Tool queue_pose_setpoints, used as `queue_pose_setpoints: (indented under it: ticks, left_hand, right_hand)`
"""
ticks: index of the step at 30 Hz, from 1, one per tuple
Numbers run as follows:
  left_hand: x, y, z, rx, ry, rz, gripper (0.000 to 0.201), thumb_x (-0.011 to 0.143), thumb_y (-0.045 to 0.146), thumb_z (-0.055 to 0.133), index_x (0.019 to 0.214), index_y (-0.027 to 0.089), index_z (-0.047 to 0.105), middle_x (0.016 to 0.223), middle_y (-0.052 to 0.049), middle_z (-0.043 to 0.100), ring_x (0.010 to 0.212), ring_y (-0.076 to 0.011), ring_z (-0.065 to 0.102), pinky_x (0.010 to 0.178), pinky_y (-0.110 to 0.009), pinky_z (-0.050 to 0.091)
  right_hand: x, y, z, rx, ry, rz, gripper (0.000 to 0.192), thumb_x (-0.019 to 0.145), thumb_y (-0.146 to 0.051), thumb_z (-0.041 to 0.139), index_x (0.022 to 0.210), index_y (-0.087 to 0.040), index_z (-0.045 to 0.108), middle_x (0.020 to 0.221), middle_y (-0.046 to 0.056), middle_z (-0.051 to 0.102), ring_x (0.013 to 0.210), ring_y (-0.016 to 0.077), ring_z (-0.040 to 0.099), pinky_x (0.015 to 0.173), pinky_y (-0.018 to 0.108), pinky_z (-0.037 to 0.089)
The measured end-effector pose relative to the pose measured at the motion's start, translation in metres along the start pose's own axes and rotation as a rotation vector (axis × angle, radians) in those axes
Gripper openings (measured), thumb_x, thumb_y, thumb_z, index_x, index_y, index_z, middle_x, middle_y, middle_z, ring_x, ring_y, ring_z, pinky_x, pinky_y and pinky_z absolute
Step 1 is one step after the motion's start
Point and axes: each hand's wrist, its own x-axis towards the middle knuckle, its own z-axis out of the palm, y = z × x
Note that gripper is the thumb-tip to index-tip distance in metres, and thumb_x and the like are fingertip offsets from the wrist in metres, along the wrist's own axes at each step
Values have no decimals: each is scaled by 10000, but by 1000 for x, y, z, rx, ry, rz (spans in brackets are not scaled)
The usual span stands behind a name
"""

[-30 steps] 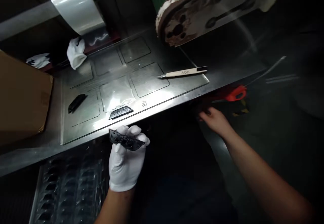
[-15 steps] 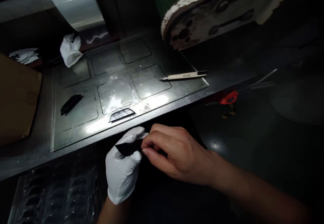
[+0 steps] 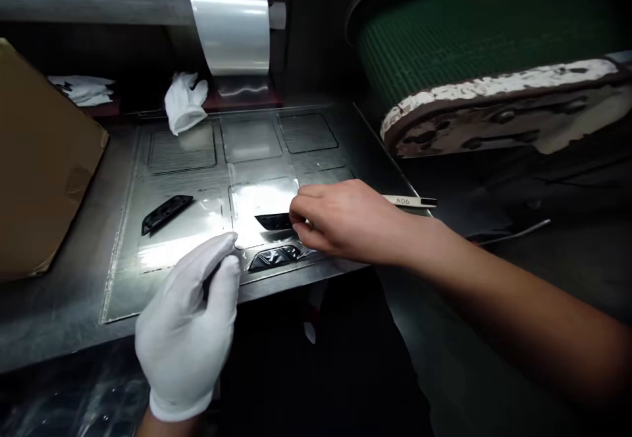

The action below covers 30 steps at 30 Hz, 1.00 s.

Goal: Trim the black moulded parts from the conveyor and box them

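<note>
The bare right hand [image 3: 345,223] pinches a small black wedge-shaped plastic part [image 3: 274,221], setting it on the clear film over the shiny metal surface [image 3: 74,292]. The white-gloved left hand [image 3: 190,322] hovers at seven o'clock, fingers loosely curled, empty as far as shows. Three black parts are visible: this one, a film-wrapped one [image 3: 276,256] just below, an unwrapped one [image 3: 165,212] at nine o'clock. Judging by that, one is wrapped and two remain.

Dim workshop; steel bench [image 3: 59,305] glared under overhead light, green conveyor belt [image 3: 469,35] at right, cardboard box [image 3: 39,160] at left.
</note>
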Motion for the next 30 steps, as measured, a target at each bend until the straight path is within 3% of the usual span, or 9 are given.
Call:
queue_pose_setpoints:
  ticks: [4, 9, 12, 15, 18, 20, 22, 26, 30]
  left_hand:
    - [6, -4, 6, 187, -17, 61, 434, 897, 97, 737, 1265, 327, 746, 1219, 37, 782, 1117, -202, 731, 1074, -362, 545]
    - [2, 0, 8, 148, 1, 9, 389, 929, 162, 720, 1258, 366, 749, 1210, 61, 779, 1100, -221, 737, 1032, -399, 556]
    - [1, 1, 9, 131, 2, -37, 329, 956, 232, 708, 1242, 387, 756, 1191, 72, 781, 1103, -227, 729, 1045, -407, 543]
    - [1, 0, 9, 126, 27, -42, 307, 949, 256, 722, 1219, 396, 768, 1165, 79, 788, 1103, -232, 725, 1054, -405, 541]
    - [-1, 0, 11, 87, 28, -53, 300, 940, 273, 737, 1210, 397, 772, 1168, 73, 786, 1101, -228, 724, 1065, -408, 542]
    - [-2, 2, 11, 50, 22, -93, 280, 935, 304, 746, 1201, 385, 778, 1179, 55, 783, 1113, -235, 723, 1083, -429, 538]
    - [-2, 6, 10, 42, 31, -160, 249, 928, 362, 756, 1174, 369, 791, 1174, 36, 785, 1137, -258, 720, 1109, -466, 527]
    - [8, 15, 3, 135, 34, -235, 249, 935, 458, 733, 1142, 339, 804, 1159, 14, 797, 1180, -299, 711, 1152, -541, 491]
    - [32, 11, -6, 323, -137, 33, 325, 962, 417, 698, 1229, 242, 758, 1405, -45, 697, 1419, -321, 550, 1244, -533, 394]
  right_hand:
    - [20, -2, 1, -66, -112, -65, 181, 991, -245, 534, 905, -173, 676, 900, 28, 706, 660, 153, 568, 553, 316, 222]
    - [26, -1, 6, -12, -163, -38, 175, 989, -248, 553, 921, -171, 695, 922, 61, 735, 710, 186, 619, 579, 320, 278]
    - [3, 8, 2, 137, -39, 7, 169, 996, -308, 586, 995, -193, 709, 943, 52, 735, 785, 199, 653, 638, 316, 380]
    - [-44, 29, 2, 237, 167, 181, 172, 1013, -345, 576, 984, -226, 697, 884, 30, 715, 751, 189, 651, 670, 314, 453]
    - [-92, 56, 17, 128, 262, 376, 185, 1017, -352, 582, 1100, -239, 701, 1016, 63, 722, 904, 241, 677, 789, 359, 517]
    - [-112, 71, 34, 33, 284, 404, 253, 1019, -338, 581, 1214, -218, 689, 1144, 106, 700, 1058, 290, 648, 926, 427, 519]
    - [-121, 81, 49, 8, 303, 388, 258, 1034, -308, 547, 1216, -193, 691, 1172, 125, 686, 1093, 299, 617, 979, 455, 509]
    - [-118, 83, 58, 64, 394, 422, 246, 1060, -291, 481, 1138, -183, 689, 1098, 117, 703, 1013, 268, 651, 887, 401, 530]
    - [-103, 64, 42, 178, 492, 412, 283, 1073, -331, 486, 1268, -223, 661, 1131, 84, 759, 997, 237, 720, 841, 349, 539]
